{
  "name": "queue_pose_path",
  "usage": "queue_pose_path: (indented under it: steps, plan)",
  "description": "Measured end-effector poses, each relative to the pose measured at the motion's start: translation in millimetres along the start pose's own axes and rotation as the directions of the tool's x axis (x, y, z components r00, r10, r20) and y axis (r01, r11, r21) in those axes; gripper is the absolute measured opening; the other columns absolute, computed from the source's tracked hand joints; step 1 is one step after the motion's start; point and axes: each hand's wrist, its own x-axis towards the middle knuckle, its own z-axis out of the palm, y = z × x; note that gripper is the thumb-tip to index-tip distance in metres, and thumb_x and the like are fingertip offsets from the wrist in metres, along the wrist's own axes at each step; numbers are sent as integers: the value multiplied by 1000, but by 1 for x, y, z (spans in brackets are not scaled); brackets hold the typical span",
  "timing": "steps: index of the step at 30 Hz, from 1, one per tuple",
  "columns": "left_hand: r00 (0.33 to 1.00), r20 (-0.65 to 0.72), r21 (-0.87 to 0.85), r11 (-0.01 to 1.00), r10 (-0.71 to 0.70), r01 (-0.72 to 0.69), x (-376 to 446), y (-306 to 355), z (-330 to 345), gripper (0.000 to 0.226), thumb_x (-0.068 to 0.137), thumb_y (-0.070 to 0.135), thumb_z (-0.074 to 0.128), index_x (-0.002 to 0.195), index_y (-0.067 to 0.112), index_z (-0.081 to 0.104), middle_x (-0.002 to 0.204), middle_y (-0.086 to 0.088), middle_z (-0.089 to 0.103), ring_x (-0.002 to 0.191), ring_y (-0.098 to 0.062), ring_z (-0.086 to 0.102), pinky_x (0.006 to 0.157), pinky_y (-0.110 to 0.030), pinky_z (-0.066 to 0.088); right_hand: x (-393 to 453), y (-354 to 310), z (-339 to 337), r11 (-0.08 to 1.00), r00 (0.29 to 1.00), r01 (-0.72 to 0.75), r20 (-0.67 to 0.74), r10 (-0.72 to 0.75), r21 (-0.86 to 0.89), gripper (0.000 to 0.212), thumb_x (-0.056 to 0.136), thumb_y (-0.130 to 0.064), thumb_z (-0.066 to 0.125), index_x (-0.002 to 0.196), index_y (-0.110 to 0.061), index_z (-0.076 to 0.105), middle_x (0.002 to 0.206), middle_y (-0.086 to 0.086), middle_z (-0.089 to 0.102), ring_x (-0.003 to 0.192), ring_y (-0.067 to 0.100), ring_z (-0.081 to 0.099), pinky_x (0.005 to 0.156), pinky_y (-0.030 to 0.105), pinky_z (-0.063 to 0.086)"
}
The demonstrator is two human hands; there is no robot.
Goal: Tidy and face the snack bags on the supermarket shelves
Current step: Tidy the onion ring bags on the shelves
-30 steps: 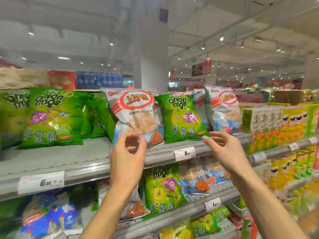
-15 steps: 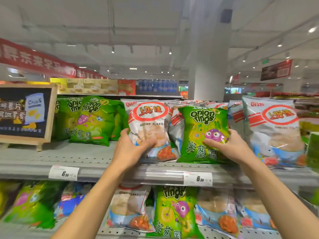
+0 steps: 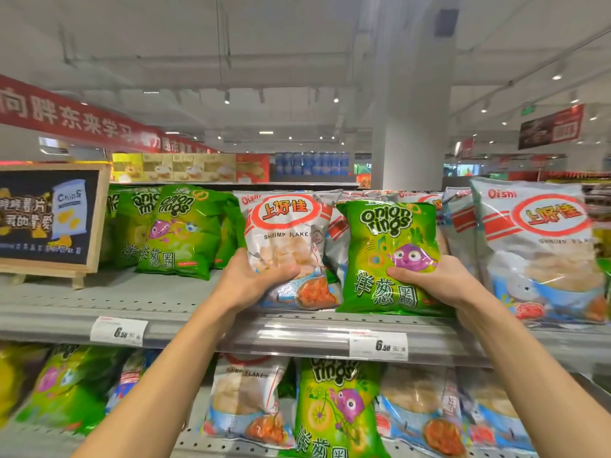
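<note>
1. Scanning from the left, I saw a chalkboard chip sign (image 3: 49, 216) on the top shelf (image 3: 139, 299), then a cluster of green onion rings bags (image 3: 180, 233) set back and leaning, with bare shelf in front of them.
2. My left hand (image 3: 251, 280) gripped the lower part of a white Oishi shrimp flakes bag (image 3: 287, 249), thumb across the front, fingers curled behind it. The bag stood upright near the front edge, label facing out.
3. My right hand (image 3: 439, 284) held a single onion rings bag (image 3: 391, 256) just beside it, thumb pressed on the front, fingers wrapped round its right edge. That bag stood among shrimp flakes bags, so I judged it misplaced.
4. To do the step well, I reckoned I should grip lightly so nothing got crushed, carry the green bag over to its own cluster at the left, and keep the white bag steady and square to the price rail (image 3: 297, 338).
5. Further right, a large shrimp flakes bag (image 3: 535, 249) faced forward; more of both kinds lay on the lower shelf (image 3: 198, 441).
</note>
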Motion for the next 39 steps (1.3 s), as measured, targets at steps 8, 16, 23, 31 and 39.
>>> queue_pose_path:
  steps: [8,16,23,31,39]
  plan:
    - [992,-117,-51,997,-55,49,0,7,2,89,35,58,91,112,20,65,104,3,75,95,-19,71,91,-47,57,-18,-27,-4,963,969,127,-176,-172,-238,60,59,-54,92,105,-20,76,99,3,77,99,28,69,90,44,56]
    - [989,-150,-117,993,7,-25,11,38,48,90,36,60,86,112,19,63,103,4,74,93,-16,71,89,-45,57,-66,-25,-61,942,877,217,-373,-303,-256,43,64,-46,91,97,-24,73,75,-20,73,80,-2,69,69,21,49]
    - [998,-50,7,1000,25,-25,13,44,122,71,48,58,91,100,25,56,92,10,69,89,-18,67,74,-30,49,-100,-4,-100,979,909,104,-383,-166,-177,95,40,-70,82,119,-19,68,106,4,76,105,29,69,97,49,54]
    - [994,75,120,989,76,-84,12,44,152,64,60,59,88,108,25,62,112,0,71,102,-25,66,86,-34,53,-117,6,-102,973,930,75,-336,-146,-216,90,50,-66,81,123,-15,68,99,4,77,99,26,70,92,45,55]
    - [982,177,113,990,69,-89,5,47,141,58,58,68,80,97,25,69,102,1,74,98,-23,68,90,-42,55,-116,0,-80,984,929,113,-335,-154,-138,54,57,-54,88,87,-10,75,64,-9,71,63,11,63,63,34,49]
